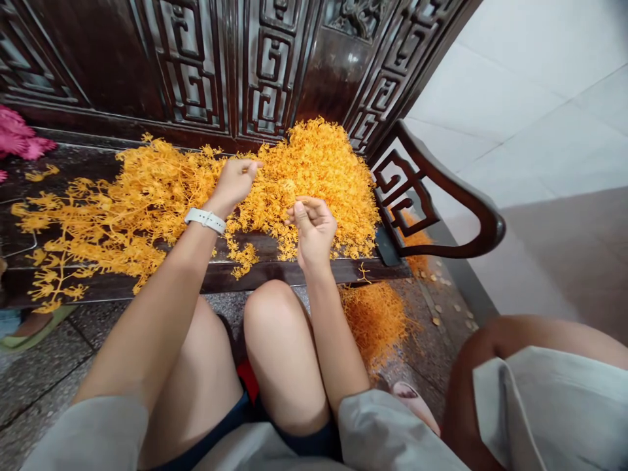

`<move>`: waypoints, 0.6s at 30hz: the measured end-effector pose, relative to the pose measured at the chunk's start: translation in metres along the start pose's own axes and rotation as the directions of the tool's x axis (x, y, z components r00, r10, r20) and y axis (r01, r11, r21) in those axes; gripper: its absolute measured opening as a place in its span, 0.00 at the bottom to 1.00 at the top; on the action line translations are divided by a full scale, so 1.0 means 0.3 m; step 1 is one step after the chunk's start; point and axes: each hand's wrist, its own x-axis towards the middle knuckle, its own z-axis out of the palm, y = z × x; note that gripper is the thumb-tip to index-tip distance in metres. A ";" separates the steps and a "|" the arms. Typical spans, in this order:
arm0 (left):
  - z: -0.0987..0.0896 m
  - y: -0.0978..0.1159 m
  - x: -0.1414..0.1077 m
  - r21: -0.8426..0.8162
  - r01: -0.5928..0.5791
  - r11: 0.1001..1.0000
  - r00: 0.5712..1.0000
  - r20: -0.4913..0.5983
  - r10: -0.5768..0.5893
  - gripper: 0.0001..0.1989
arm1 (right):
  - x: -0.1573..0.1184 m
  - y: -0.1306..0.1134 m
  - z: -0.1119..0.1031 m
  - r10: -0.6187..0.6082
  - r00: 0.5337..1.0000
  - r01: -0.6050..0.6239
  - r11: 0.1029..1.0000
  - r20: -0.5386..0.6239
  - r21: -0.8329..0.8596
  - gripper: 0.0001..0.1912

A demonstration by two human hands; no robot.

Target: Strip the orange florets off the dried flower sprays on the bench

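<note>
sprigs (314, 163), bright orange and branching, heap against the back edge of the dark wooden bench (299, 269), with the left hand (234, 185) curled down into them, its grip unclear. the right hand (314, 229) pinches a small tuft (288, 190) between its fingertips, just over the heap.

Left hand (234, 185) touches heaped orange sprigs (314, 173) on a carved bench (267, 250); right hand (314, 230) pinches some.

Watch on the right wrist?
No, the white watch strap is on the wrist of the left hand, and the right hand has a bare wrist.
</note>
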 end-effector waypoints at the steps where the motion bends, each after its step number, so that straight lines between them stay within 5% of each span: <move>1: 0.007 0.005 -0.015 0.022 -0.037 0.999 0.998 0.051 0.035 0.20 | 0.005 0.009 -0.003 -0.013 1.000 0.013 1.000 -0.019 -0.022 0.07; 5: 0.050 0.090 -0.086 -0.019 -0.035 0.999 0.977 0.212 0.039 0.28 | 0.019 0.058 -0.024 -0.064 0.995 0.055 0.991 -0.072 -0.123 0.14; 9: 0.059 0.169 -0.133 -0.034 -0.082 0.996 0.922 0.378 0.089 0.22 | 0.020 0.088 -0.033 -0.077 0.996 0.066 0.983 -0.054 -0.171 0.14; 15: 0.083 0.147 -0.133 -0.104 -0.063 0.993 0.981 0.176 0.080 0.12 | 0.031 0.056 -0.015 -0.071 0.993 0.082 0.989 0.092 -0.127 0.17; 18: 0.062 0.082 -0.066 -0.157 0.048 0.986 0.999 -0.006 -0.049 0.08 | 0.010 0.028 -0.021 -0.030 0.952 0.009 0.998 0.304 0.069 0.18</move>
